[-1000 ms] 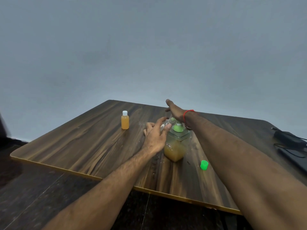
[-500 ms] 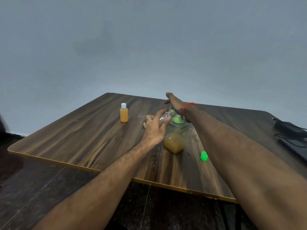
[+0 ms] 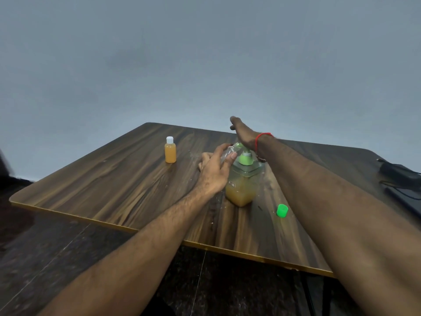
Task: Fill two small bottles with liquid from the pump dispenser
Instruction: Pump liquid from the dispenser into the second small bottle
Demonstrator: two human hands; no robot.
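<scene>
Pump spout (image 3: 238, 145) — behind right hand (image 3: 243, 136)

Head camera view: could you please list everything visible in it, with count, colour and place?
Table: one, dark wood grain with a pale edge, fills the middle.
Filled small bottle: one, orange liquid, white cap, upright at far left of the table.
Clear small bottle: one, transparent, tilted at the pump spout, in the left hand.
Pump dispenser: one, clear with orange liquid, green pump, table centre.
Loose cap: one, green, right of the dispenser.
Dark device with cable: one, black, far right edge.
Left hand: grips the clear bottle.
Right hand: palm on the pump head, red thread at the wrist.
</scene>
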